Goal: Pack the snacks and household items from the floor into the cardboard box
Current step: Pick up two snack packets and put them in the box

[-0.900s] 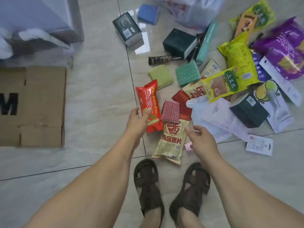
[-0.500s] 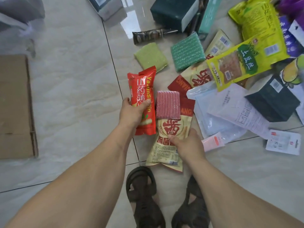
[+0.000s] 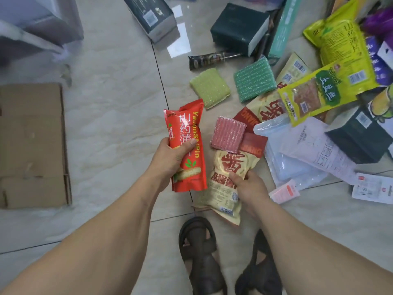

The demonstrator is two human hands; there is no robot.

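My left hand grips a red snack bag and holds it upright, off the tiles. My right hand is closed on the middle of a beige chip bag, which is lifted at a slant. A pink scrub sponge rests on that bag's top end. The cardboard box lies at the left edge, brown and flat-looking from above, well apart from both hands. More snacks and household items are scattered to the upper right.
On the tiles lie a green sponge, a teal sponge, dark boxes, yellow snack bags, a clear plastic pouch and a small pink packet. My two sandalled feet stand below the hands. Grey furniture fills the top left.
Both hands closed on their bags and raised them. The red bag has come up off the floor, and the beige bag is tilted up with the pink sponge riding on it.
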